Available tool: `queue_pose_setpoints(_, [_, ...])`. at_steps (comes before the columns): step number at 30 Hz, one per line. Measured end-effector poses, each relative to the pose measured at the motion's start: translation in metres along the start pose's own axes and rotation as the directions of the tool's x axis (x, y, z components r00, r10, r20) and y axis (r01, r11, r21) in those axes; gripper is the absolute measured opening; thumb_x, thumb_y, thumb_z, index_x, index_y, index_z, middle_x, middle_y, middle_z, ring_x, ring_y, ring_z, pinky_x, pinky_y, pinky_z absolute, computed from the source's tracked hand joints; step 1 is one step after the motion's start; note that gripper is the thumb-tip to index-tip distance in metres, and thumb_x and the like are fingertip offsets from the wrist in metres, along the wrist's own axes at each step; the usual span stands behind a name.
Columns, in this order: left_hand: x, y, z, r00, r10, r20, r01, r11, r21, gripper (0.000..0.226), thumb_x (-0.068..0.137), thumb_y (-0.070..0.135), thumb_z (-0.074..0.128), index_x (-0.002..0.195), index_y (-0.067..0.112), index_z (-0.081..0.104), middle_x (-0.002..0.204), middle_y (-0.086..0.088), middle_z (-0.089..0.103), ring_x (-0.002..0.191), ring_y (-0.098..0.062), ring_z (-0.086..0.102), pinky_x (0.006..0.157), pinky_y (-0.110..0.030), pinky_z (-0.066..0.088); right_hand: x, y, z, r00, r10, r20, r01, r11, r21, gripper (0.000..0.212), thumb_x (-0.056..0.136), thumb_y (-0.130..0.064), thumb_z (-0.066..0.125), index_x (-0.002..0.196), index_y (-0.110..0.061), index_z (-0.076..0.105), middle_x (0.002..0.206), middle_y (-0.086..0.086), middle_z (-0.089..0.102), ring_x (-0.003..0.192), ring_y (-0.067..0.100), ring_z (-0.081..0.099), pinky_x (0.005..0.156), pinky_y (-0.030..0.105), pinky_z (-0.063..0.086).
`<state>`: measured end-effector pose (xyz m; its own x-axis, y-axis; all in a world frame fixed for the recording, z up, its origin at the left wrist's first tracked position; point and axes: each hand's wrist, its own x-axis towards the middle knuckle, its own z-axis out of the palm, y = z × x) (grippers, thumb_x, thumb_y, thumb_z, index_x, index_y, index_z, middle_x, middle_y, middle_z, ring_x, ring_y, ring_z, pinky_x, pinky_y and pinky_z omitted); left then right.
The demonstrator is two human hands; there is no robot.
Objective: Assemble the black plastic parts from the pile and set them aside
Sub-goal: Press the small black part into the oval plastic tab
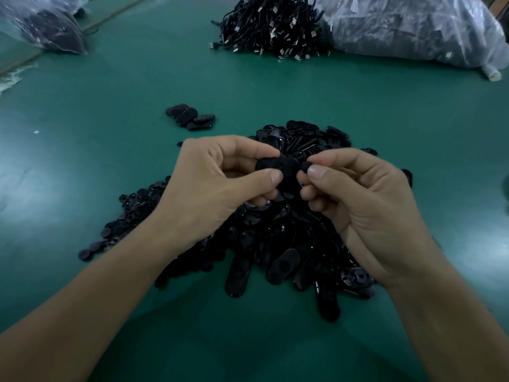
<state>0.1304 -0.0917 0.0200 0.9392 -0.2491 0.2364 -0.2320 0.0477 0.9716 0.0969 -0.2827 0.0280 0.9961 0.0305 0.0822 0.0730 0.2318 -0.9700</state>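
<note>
1. Green counter (110, 139): wide bare stretch left of the pile and a bare band between the pile and the stuff at the far side. A pale strip runs diagonally across the far left corner.
2. Pile of black plastic parts (275, 244): centre of the counter, under and between both wrists. It holds flat oval shells with a round recess, plus small round discs trailing off to the left.
3. Left hand (220, 186): thumb and fingers pinch an oval black part (276, 168), held just above the pile.
4. Right hand (360, 208): thumb and forefinger pinch a small black piece (305, 165) right at the oval part's end. Can't tell if the two touch.
5. Set-aside group of oval parts (190, 117): a few, overlapping, just beyond the pile on its far left, apart from it.
6. Far side: heap of black USB cables (272, 31) with metal plugs showing. A clear plastic bag (413, 26) lies against its right. Another clear bag of dark parts (46, 26) sits at far left, well apart.
</note>
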Motion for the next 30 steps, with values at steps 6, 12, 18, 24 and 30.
queue_pose_setpoints(6, [-0.001, 0.003, 0.002, 1.0, -0.001, 0.01, 0.001, 1.0, -0.022, 0.022, 0.077, 0.009, 0.082, 0.097, 0.015, 0.074, 0.072, -0.005, 0.075, 0.063, -0.015, 0.074, 0.06, -0.02, 0.057, -0.001, 0.0, 0.002, 0.999, 0.035, -0.034, -0.033, 0.999, 0.041, 0.011, 0.068, -0.014, 0.076, 0.078, -0.019, 0.078, 0.078, 0.013, 0.075, 0.062, 0.015, 0.069, 0.056, 0.019, 0.053])
queue_pose_setpoints(12, [-0.001, 0.004, 0.001, 1.0, -0.011, 0.009, 0.011, 1.0, -0.027, 0.021, 0.077, 0.006, 0.081, 0.094, 0.015, 0.074, 0.07, -0.005, 0.075, 0.062, -0.015, 0.073, 0.06, -0.021, 0.057, -0.002, 0.002, 0.004, 0.997, -0.038, -0.064, 0.032, 0.996, -0.083, 0.014, 0.072, -0.015, 0.077, 0.086, -0.014, 0.08, 0.079, 0.014, 0.076, 0.065, 0.017, 0.071, 0.061, 0.02, 0.055])
queue_pose_setpoints(18, [-0.001, 0.004, 0.003, 0.999, -0.035, 0.016, 0.035, 0.998, -0.047, 0.025, 0.069, 0.017, 0.081, 0.094, 0.015, 0.074, 0.067, -0.004, 0.073, 0.062, -0.016, 0.073, 0.059, -0.023, 0.058, -0.002, 0.004, 0.006, 0.98, -0.18, -0.083, 0.152, 0.95, -0.272, 0.013, 0.083, -0.002, 0.076, 0.085, -0.015, 0.075, 0.072, 0.006, 0.075, 0.063, 0.013, 0.071, 0.061, 0.019, 0.055])
queue_pose_setpoints(24, [-0.001, 0.005, 0.002, 0.997, -0.068, 0.028, 0.07, 0.995, -0.069, 0.027, 0.069, 0.014, 0.081, 0.095, 0.013, 0.074, 0.072, -0.007, 0.075, 0.063, -0.016, 0.073, 0.061, -0.022, 0.058, -0.003, 0.005, 0.007, 0.957, -0.276, -0.088, 0.208, 0.867, -0.452, 0.014, 0.085, -0.009, 0.077, 0.085, -0.023, 0.075, 0.075, -0.003, 0.074, 0.065, 0.006, 0.066, 0.062, 0.016, 0.052])
queue_pose_setpoints(30, [-0.002, 0.006, 0.005, 0.997, -0.068, 0.044, 0.07, 0.996, -0.051, 0.027, 0.069, 0.012, 0.08, 0.095, 0.012, 0.073, 0.075, -0.008, 0.076, 0.067, -0.017, 0.074, 0.062, -0.023, 0.058, -0.003, 0.007, 0.011, 0.96, -0.274, -0.061, 0.213, 0.851, -0.479, 0.009, 0.089, -0.015, 0.075, 0.088, -0.024, 0.075, 0.079, -0.006, 0.075, 0.071, 0.008, 0.069, 0.066, 0.018, 0.055])
